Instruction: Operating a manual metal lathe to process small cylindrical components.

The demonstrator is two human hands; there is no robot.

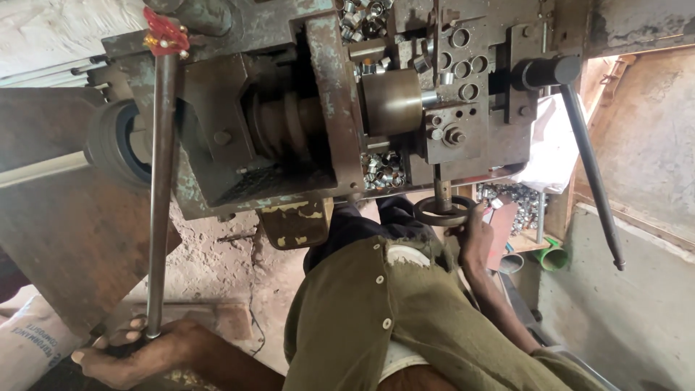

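while your left hand (137,351) is clenched round the low end of the long steel rod (161,195), keep that wrist in line w/ the shaft so it doesn't twist. the rod is smooth, dull grey, round, running up to a red fitting (166,32) at the machine's top. your right hand (474,235) grasps the rim of the small dark handwheel (441,211) under the machine's front; turn it in short, even strokes, thumb off the spokes. machine body (326,108) is chipped green-painted cast iron, oily. small shiny metal rings (384,171) lie heaped in the tray beside the brassy-looking drum (391,101).
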